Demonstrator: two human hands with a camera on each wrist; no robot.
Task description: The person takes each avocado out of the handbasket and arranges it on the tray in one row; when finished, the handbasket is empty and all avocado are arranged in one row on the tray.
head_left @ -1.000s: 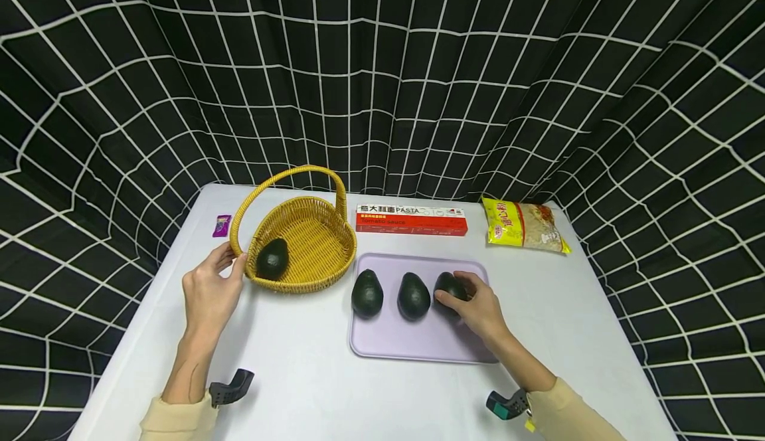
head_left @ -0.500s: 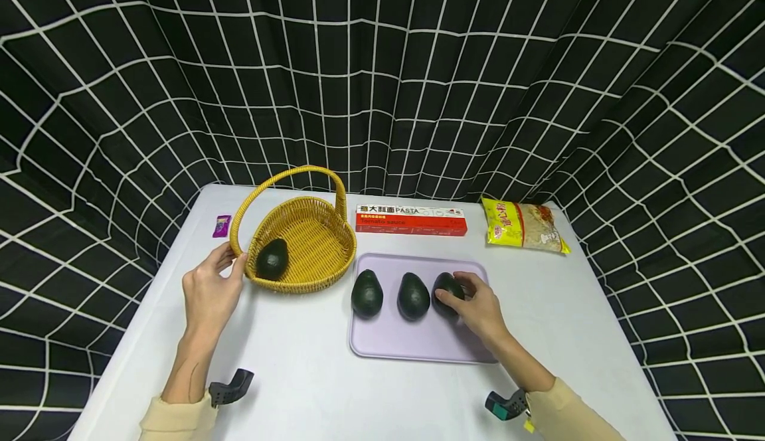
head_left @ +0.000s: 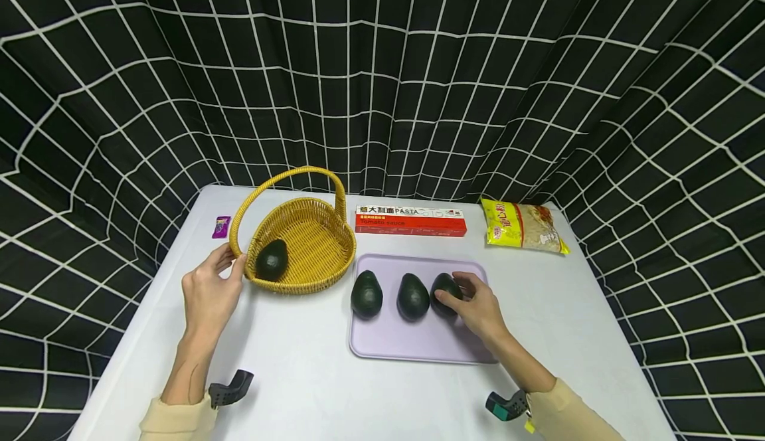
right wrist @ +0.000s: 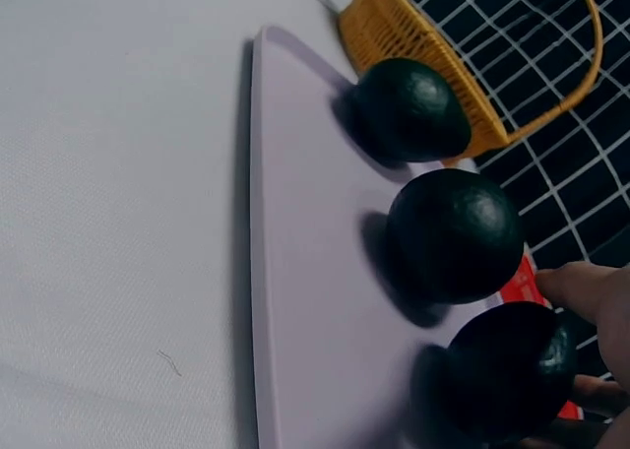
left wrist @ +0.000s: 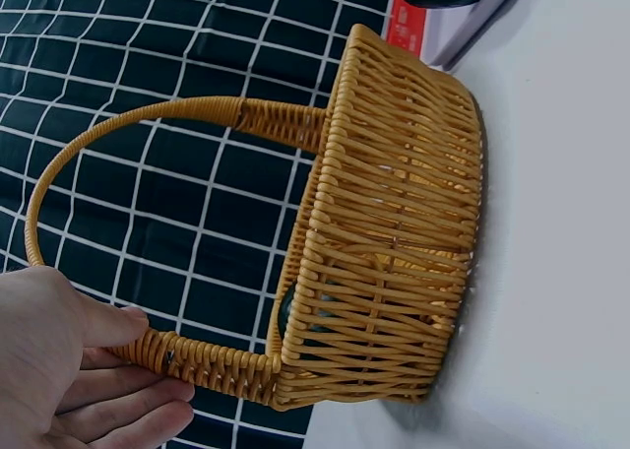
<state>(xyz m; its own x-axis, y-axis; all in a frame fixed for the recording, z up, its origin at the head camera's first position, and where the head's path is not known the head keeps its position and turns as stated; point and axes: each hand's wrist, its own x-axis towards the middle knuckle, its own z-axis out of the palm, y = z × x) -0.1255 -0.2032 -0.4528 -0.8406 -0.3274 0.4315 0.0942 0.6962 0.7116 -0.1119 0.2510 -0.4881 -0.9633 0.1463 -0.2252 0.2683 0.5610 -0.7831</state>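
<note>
My left hand (head_left: 210,289) pinches the lower end of the handle on a yellow wicker basket (head_left: 317,255). The left wrist view has the thumb on one side of that handle (left wrist: 212,365) and the fingers on the other. One dark green avocado (head_left: 271,260) lies inside the basket at its left. On a pale lilac tray (head_left: 406,345), a left avocado (head_left: 366,295) and a middle avocado (head_left: 413,297) lie side by side. My right hand (head_left: 481,309) holds the right avocado (head_left: 445,295) between thumb and fingers, low over or on the tray; its contact underneath is hidden.
Behind the tray lies a red and white pasta box (head_left: 411,220). A yellow food packet (head_left: 526,226) is at the back right, and a small purple packet (head_left: 221,226) sits left of the basket. A black grid curtain (head_left: 382,82) closes off the table's back and sides.
The right avocado has shifted very slightly left, towards the middle one, with my right hand on it. My left hand and the basket stay practically where they were.
</note>
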